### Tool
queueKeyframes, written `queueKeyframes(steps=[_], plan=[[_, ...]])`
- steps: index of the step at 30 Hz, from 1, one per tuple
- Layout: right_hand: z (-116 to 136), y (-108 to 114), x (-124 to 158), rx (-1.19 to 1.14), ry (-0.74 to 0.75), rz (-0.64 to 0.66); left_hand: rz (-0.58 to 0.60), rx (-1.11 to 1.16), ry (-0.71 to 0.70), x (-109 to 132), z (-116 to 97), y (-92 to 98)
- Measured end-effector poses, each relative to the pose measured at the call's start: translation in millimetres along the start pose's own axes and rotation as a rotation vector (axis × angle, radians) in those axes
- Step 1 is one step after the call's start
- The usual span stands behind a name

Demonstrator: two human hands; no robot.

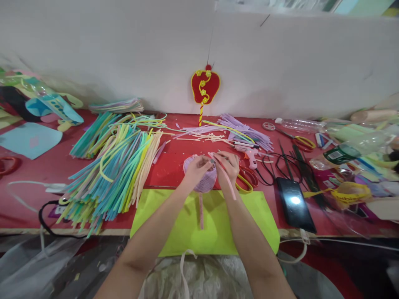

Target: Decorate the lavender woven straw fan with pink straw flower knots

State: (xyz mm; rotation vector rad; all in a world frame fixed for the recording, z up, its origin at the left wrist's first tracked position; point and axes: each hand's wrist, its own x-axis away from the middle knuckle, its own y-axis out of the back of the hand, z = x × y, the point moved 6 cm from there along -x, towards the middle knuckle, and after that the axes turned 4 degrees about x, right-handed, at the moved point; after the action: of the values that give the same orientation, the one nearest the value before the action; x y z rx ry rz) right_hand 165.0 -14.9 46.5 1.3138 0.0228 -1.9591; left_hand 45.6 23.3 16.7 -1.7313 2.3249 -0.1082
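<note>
Both hands meet over a lilac fan-shaped piece (205, 182) made of fuzzy pipe cleaners, which has a pink handle (201, 211) pointing toward me. A pink pipe cleaner (230, 187) runs from the fingertips down across my right hand (229, 165), which pinches it near its upper end. My left hand (199, 167) is closed, its thumb and fingers pressed together at that same end; the exact contact is partly hidden. Under the handle lies a bright yellow-green sheet (174, 238). Against the wall stands a red fan (207, 89) with yellow trim and flowers.
A large heap of coloured pipe cleaners (115, 166) lies on the left, with lilac ones (246, 131) behind my hands. To the right are a glue gun (249, 155), red-and-yellow scissors (246, 178), a lit phone (295, 203), cables and a plastic bottle (346, 153).
</note>
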Motion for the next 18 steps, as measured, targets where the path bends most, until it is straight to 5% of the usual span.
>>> queueKeyframes(steps=[11,18], plan=[[-5.5,-2.2,7.1,0.018,0.033,-0.002,0.015,0.130,0.111,3.6,-3.3,-5.2],[2.6,-3.5,4.5,0.064,0.072,0.026,-0.027,0.059,0.053,-0.1,-0.8,2.2]])
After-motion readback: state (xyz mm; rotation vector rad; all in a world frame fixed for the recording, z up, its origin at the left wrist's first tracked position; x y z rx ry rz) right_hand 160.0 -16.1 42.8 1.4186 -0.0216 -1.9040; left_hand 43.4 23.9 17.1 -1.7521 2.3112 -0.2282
